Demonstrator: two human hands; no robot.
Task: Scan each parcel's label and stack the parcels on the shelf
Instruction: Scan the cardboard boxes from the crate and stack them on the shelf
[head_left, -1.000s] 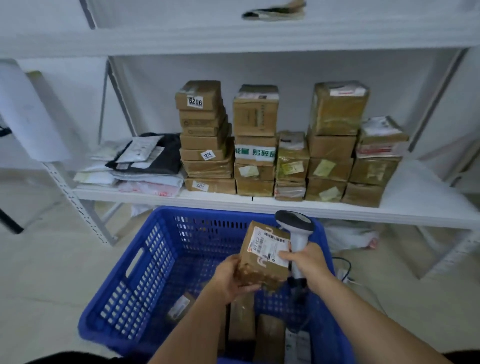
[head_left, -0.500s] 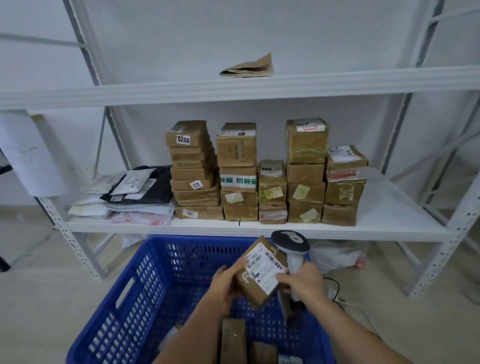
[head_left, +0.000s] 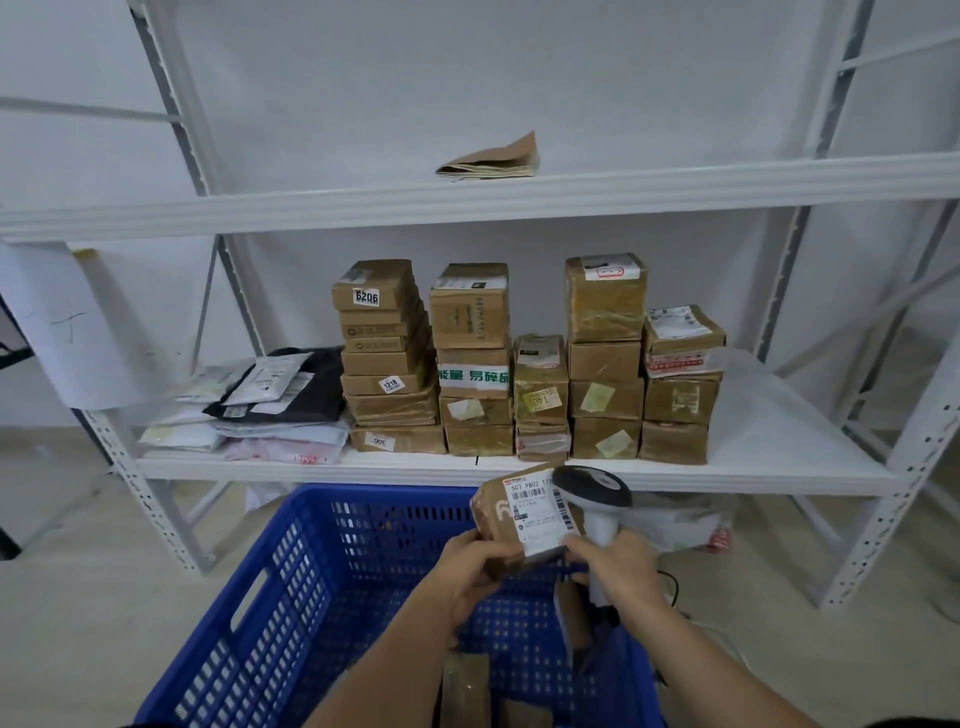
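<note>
Over the blue slatted plastic crate (head_left: 291, 587), the left hand (head_left: 470, 569) grips a small brown cardboard parcel (head_left: 511, 519), white label reading "507 P802". The right hand (head_left: 618, 569) clasps a white handheld scanner (head_left: 592, 493). Beyond, on the white metal shelf (head_left: 779, 457), stacked brown boxes (head_left: 384, 353) read "6206", "1218".

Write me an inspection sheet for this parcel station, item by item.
Surface: white middle shelf carries five stacks of brown parcels, with bare room at its right end.
Job's things: held parcel, label up, above the blue crate; more parcels lie in the crate.
Clutter: flat mailer bags on the shelf's left; folded brown paper on the upper shelf.
Grips: left hand holds the parcel; right hand holds the scanner and touches the parcel.
Cables: dark cable beside the right wrist.
Surroundings: white wall, pale floor, bagged goods under the shelf.
</note>
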